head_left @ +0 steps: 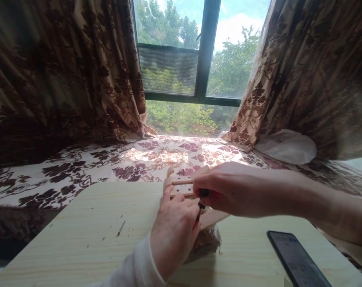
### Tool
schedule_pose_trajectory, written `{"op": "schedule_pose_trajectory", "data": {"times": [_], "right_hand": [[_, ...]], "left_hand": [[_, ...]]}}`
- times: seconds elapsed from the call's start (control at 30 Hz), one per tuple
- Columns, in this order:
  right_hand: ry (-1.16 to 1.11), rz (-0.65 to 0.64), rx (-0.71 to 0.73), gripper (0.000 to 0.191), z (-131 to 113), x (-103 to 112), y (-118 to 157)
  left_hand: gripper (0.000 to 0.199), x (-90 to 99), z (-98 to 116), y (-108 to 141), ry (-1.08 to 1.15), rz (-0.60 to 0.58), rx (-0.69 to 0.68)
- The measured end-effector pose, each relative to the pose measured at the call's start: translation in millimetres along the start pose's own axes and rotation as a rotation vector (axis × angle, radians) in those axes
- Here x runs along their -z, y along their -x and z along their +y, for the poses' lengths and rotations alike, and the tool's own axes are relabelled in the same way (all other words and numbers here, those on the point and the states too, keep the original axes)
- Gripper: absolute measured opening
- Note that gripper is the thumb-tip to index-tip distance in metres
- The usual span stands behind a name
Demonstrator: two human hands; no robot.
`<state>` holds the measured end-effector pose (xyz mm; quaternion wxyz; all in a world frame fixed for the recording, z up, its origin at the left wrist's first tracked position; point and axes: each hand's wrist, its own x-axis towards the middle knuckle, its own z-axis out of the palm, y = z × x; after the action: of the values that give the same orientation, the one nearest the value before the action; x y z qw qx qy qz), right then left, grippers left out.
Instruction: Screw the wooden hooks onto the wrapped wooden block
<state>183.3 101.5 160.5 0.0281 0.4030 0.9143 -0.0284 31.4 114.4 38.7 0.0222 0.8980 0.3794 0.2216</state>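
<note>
My right hand [225, 185] is closed round the dark handle of a small screwdriver [204, 194]. Its thin metal shaft points down beside the fingers of my left hand [176, 223]. The tip is hidden. Under both hands lies a small slatted wooden frame [182, 183] with dark holes along its slats. My left fingers are bent over this frame and press on it, hiding part of it. A flat wooden strip [214, 218] sticks out to the right below my right hand. Beneath the wood sits a brown, wrinkled, film-wrapped block [206, 241].
The pale table [88, 235] bears a thin dark metal piece [121, 228] and scattered crumbs on the left. A phone [297, 257] lies at the right. Behind are a flowered cover [94, 167], a white plastic bag [288, 146], curtains [109, 71] and a window [200, 73].
</note>
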Motion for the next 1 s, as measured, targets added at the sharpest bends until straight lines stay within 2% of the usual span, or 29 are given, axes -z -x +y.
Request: {"op": "schedule_pose_trajectory", "data": {"times": [0.17,0.4,0.6,0.83,1.0], "right_hand": [[0.007,0.041,-0.032,0.015,1.5,-6.3,-1.1],[0.026,0.023,0.033,0.014,1.0,-4.8,0.3],[0.057,0.115,0.017,0.017,2.1,-15.1,-2.5],[0.009,0.059,0.056,0.011,-0.6,-9.7,0.8],[-0.014,0.117,0.013,0.013,1.2,-18.2,-3.8]], "left_hand": [[0.010,-1.6,-0.5,-1.2,-0.041,0.004,0.003],[0.012,-1.5,0.2,2.0,0.017,0.012,0.006],[0.011,-4.1,-0.5,2.8,-0.024,0.016,0.010],[0.018,-4.8,-1.2,-1.5,-0.013,0.025,0.001],[0.017,-6.4,-1.1,-0.6,-0.024,0.047,0.007]]}}
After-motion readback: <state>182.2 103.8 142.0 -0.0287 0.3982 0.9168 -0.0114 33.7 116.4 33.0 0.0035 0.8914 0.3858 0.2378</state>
